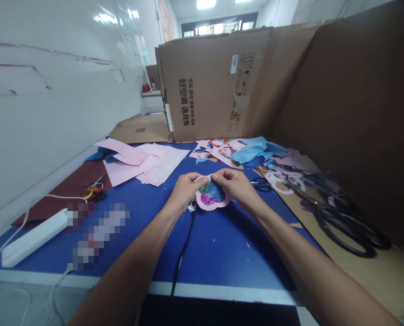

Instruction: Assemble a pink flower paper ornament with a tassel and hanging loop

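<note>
Several things are lying across a blue desk. At the far left, a white power strip is resting near a dark red sheet, and a stack of pale pink paper is lying further along, toward the back. In the middle, the left hand is gripping the rounded pink paper cutout at its upper left edge between thumb and fingers, while the right hand is pinching its top edge just beside it. The cutout is sitting just above the desk, its centre showing blue and magenta. Small black scissors are lying just right of the right hand, below a crumpled blue sheet. Further right, large black scissors are lying on a cardboard sheet among pink paper rings.
</note>
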{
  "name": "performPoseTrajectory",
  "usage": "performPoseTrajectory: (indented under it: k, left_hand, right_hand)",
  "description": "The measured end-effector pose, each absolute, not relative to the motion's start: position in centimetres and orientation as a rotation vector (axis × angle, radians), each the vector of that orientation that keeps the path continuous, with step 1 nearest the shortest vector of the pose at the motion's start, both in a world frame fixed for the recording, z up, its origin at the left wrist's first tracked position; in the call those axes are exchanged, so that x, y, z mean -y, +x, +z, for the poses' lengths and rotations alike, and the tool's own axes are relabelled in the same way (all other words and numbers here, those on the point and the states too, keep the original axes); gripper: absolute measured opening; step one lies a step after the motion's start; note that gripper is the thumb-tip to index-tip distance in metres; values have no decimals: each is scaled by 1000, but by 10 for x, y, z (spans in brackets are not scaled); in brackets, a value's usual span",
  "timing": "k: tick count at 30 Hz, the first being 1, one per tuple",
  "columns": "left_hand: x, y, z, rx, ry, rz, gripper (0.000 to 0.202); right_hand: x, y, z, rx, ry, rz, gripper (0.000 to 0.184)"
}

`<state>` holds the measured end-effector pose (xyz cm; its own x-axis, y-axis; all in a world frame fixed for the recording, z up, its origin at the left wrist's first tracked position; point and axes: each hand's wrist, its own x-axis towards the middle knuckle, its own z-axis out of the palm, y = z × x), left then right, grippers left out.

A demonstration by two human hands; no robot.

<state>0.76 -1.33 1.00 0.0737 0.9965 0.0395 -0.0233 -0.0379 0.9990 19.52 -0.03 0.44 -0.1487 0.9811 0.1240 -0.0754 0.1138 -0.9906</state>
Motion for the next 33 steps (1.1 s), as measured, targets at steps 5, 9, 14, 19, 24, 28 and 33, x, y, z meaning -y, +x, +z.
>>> performPoseTrajectory:
  k: [5, 9, 14, 19, 24, 28, 33]
  left_hand:
    - [9, 2, 11, -1147, 1161, 1296, 38]
    - [9, 1, 13, -1122, 1109, 1301, 38]
    - [6, 0, 10, -1122, 1090, 1270, 40]
    - [1, -5, 9, -1112, 1040, 1382, 41]
    - [4, -3, 14, -1083, 1003, 1273, 40]
    - [5, -3, 13, -1106, 1026, 1246, 38]
    - [4, -5, 14, -1109, 1018, 1263, 37]
  right_hand:
    - [-2, 197, 3, 1337, -1001, 1285, 61]
    - [-4, 199, 1, 1352, -988, 1256, 62]
    - [-4, 199, 3, 1329, -984, 1252, 60]
    - [-4, 198, 0, 1367, -1046, 1331, 65]
    - [-7, 201, -1, 1351, -1066, 1208, 69]
    - [-7, 204, 0, 1358, -1085, 1200, 67]
    - [-6, 201, 0, 1355, -1079, 1264, 65]
